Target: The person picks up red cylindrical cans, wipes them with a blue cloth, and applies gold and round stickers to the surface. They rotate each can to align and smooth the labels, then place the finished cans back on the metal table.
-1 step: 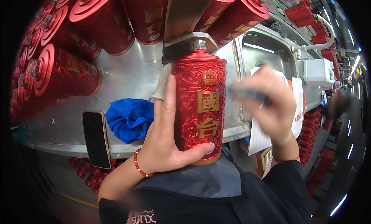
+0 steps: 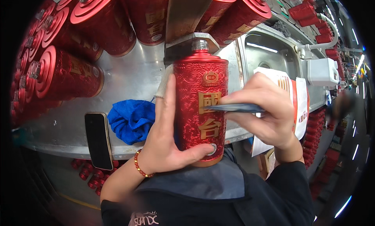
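Note:
A red embossed bottle (image 2: 187,120) with gold lettering and a clear stopper (image 2: 200,45) leans between my body and the counter edge, its neck pointing away. My left hand (image 2: 166,136) grips its left side, thumb across the lower front by a small round sticker (image 2: 212,149). Beige cloth (image 2: 165,80) covers the end of one left finger. In my right hand (image 2: 269,109) is a slim blue-grey pair of tweezers (image 2: 238,107), pinched between thumb and fingers. Their tip meets the upper gold character; whether it presses or only hovers is too fine to tell.
A crumpled blue cloth (image 2: 132,121) and a black phone (image 2: 98,140) lie on the metal counter (image 2: 129,75). More red bottles (image 2: 72,72) stand left and beyond. A metal post (image 2: 186,15) rises ahead. Rightward are a sink (image 2: 269,56), papers (image 2: 261,140) and a white jug (image 2: 322,72).
My right hand has moved a little left and down, bringing the tweezers from beside the bottle onto its upper gold character. My left hand and the bottle have hardly shifted.

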`<control>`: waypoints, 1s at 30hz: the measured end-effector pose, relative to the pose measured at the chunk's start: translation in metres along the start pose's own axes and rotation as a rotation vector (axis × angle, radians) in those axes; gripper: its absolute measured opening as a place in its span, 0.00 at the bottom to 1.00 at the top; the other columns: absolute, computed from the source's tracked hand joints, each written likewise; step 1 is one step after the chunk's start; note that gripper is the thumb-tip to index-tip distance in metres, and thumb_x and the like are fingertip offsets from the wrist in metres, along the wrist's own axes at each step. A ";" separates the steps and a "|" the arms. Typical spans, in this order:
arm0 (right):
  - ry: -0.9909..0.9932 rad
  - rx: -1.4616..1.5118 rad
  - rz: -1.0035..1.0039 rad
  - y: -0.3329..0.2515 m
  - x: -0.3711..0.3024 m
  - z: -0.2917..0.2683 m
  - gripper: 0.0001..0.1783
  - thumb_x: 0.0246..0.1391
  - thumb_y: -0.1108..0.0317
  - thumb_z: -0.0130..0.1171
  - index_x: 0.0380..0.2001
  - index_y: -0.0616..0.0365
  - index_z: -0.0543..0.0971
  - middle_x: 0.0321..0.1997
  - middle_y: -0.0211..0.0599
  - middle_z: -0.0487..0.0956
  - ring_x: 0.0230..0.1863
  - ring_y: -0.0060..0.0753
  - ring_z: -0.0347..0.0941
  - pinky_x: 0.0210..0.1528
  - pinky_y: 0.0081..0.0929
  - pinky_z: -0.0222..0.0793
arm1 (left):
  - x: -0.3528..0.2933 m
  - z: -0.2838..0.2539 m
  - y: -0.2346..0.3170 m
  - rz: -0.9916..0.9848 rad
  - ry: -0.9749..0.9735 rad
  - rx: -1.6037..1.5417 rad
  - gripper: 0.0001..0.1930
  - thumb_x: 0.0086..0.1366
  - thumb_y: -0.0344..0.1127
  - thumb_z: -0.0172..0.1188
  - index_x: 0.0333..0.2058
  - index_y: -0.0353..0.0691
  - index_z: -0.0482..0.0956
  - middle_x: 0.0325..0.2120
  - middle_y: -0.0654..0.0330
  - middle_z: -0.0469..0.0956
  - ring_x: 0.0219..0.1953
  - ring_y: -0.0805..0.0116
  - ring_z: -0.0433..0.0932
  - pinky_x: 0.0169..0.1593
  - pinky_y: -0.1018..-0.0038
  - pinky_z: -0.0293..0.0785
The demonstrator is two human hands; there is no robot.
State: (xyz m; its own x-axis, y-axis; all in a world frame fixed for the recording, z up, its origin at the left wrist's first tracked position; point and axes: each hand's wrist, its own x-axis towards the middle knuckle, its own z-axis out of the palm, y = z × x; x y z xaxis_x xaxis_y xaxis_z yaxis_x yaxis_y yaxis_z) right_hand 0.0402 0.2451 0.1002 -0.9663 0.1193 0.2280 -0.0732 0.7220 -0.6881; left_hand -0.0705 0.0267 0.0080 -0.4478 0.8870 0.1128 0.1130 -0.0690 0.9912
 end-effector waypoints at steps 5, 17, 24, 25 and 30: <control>0.209 -0.341 -0.172 0.026 0.019 -0.010 0.16 0.49 0.80 0.70 0.43 0.54 0.88 0.30 0.30 0.81 0.30 0.29 0.74 0.36 0.24 0.68 | 0.023 -0.004 0.008 -0.249 0.143 -0.684 0.42 0.78 0.41 0.58 0.77 0.31 0.43 0.66 0.54 0.69 0.67 0.65 0.70 0.69 0.67 0.65; 0.049 -0.383 -0.608 0.006 0.010 0.016 0.18 0.43 0.73 0.68 0.41 0.49 0.86 0.29 0.29 0.76 0.30 0.34 0.74 0.33 0.30 0.72 | 0.105 -0.029 0.005 -0.511 -0.005 -0.706 0.18 0.74 0.47 0.62 0.49 0.38 0.84 0.43 0.62 0.86 0.45 0.75 0.83 0.52 0.74 0.76; -0.028 -0.043 -0.399 0.021 0.027 0.014 0.12 0.41 0.69 0.67 0.34 0.51 0.83 0.28 0.35 0.75 0.33 0.39 0.76 0.34 0.30 0.75 | 0.112 -0.026 0.009 -0.574 0.003 -0.691 0.15 0.73 0.43 0.63 0.48 0.36 0.84 0.43 0.61 0.86 0.43 0.73 0.84 0.52 0.74 0.78; -0.051 -0.141 -0.475 0.010 0.016 0.020 0.12 0.41 0.68 0.67 0.34 0.52 0.83 0.28 0.35 0.76 0.32 0.39 0.76 0.35 0.29 0.76 | 0.112 -0.026 0.010 -0.559 0.014 -0.693 0.15 0.73 0.42 0.63 0.48 0.36 0.84 0.43 0.61 0.86 0.43 0.73 0.84 0.52 0.73 0.78; -0.279 -0.111 -0.483 -0.014 0.010 0.015 0.12 0.42 0.69 0.65 0.34 0.54 0.79 0.32 0.38 0.78 0.36 0.42 0.76 0.36 0.31 0.77 | 0.116 -0.029 0.008 -0.612 -0.034 -0.623 0.16 0.75 0.42 0.61 0.50 0.36 0.84 0.45 0.60 0.86 0.47 0.74 0.84 0.53 0.74 0.79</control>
State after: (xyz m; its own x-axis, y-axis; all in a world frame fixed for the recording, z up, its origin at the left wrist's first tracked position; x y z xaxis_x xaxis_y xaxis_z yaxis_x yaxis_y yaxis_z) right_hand 0.0277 0.2262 0.1021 -0.8590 -0.4160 0.2983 -0.5116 0.7187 -0.4709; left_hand -0.1475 0.1156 0.0307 -0.2432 0.8624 -0.4440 -0.6487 0.1957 0.7355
